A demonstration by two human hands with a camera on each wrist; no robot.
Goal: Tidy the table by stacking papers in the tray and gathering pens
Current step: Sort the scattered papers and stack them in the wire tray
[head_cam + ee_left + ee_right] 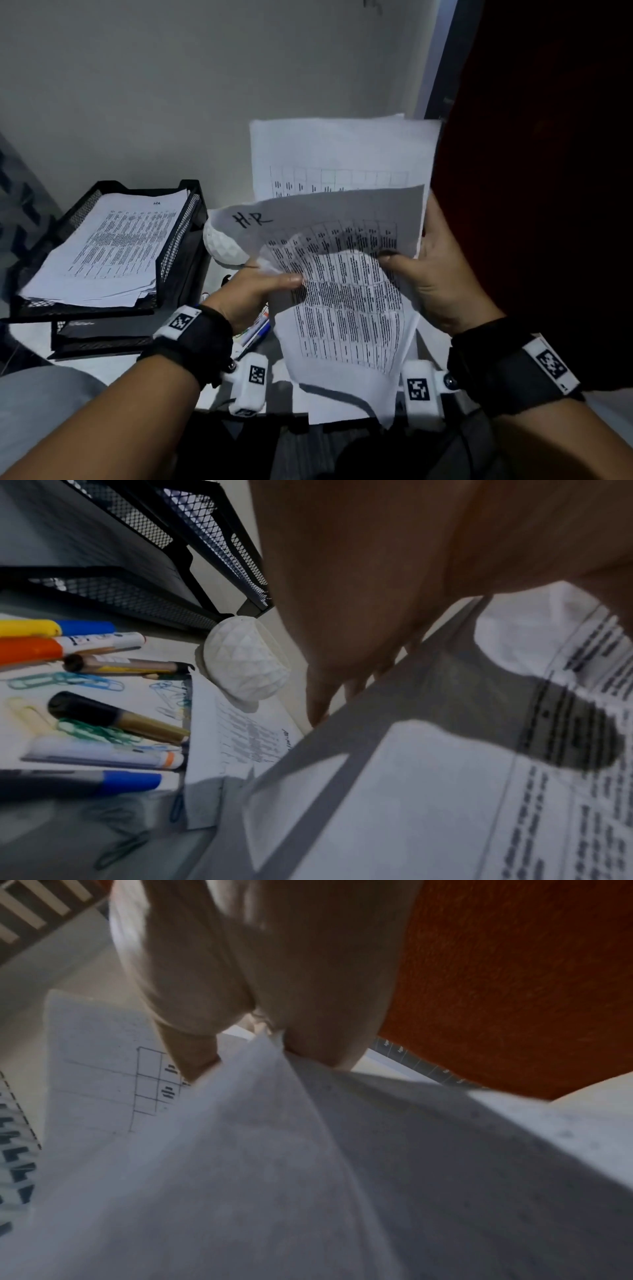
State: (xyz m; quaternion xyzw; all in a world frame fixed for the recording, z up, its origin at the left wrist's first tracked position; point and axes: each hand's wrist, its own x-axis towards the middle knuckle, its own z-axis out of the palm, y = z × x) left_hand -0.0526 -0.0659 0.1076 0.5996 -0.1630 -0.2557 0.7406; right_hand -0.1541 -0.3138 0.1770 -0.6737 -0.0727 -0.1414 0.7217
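I hold a printed sheet marked "H-R" in the air above the table, bent and curling. My left hand pinches its left edge, thumb on top. My right hand pinches its right edge, thumb on the print. From below, the held sheet fills the right wrist view. Another printed sheet stands up behind it. The black mesh tray at left holds a stack of papers. Pens and markers lie loose on the table under my left hand, among paper clips.
A white faceted cup lies on its side between the tray and the held sheet. A second mesh tray sits under the first. A dark red panel closes off the right. A wall stands close behind the table.
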